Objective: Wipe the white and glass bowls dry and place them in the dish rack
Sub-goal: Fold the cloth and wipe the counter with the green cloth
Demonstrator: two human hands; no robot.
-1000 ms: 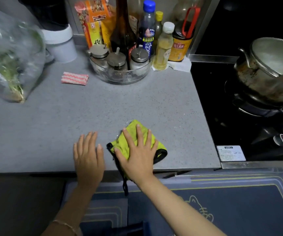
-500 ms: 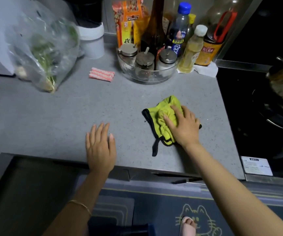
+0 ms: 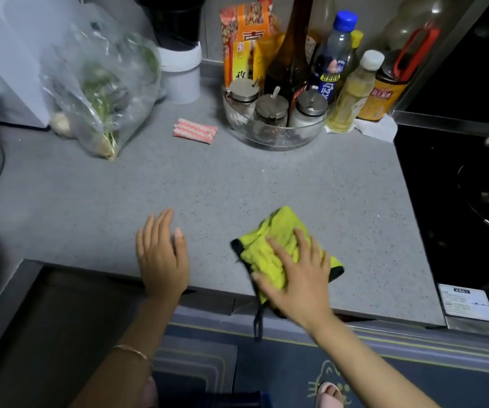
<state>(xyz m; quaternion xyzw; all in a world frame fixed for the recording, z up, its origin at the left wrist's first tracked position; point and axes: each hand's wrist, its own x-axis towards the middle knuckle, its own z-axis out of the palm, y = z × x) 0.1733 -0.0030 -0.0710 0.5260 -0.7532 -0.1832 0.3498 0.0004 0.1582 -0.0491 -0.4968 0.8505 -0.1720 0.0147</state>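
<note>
Both hands flat at the near edge of the grey worktop (image 3: 237, 184).
The right hand (image 3: 296, 278) presses with straight, spread fingers on the yellow-green cloth (image 3: 278, 231), which lies crumpled at the near edge, right of centre. The left hand (image 3: 161, 257) rests on the bare worktop to the left of the cloth, apart from it, fingers straight and together, holding nothing.

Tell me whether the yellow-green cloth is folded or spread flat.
Bunched, loosely folded, not spread: the cloth shows creases and doubled layers under the right hand, whose straight fingers press it to the counter.
</note>
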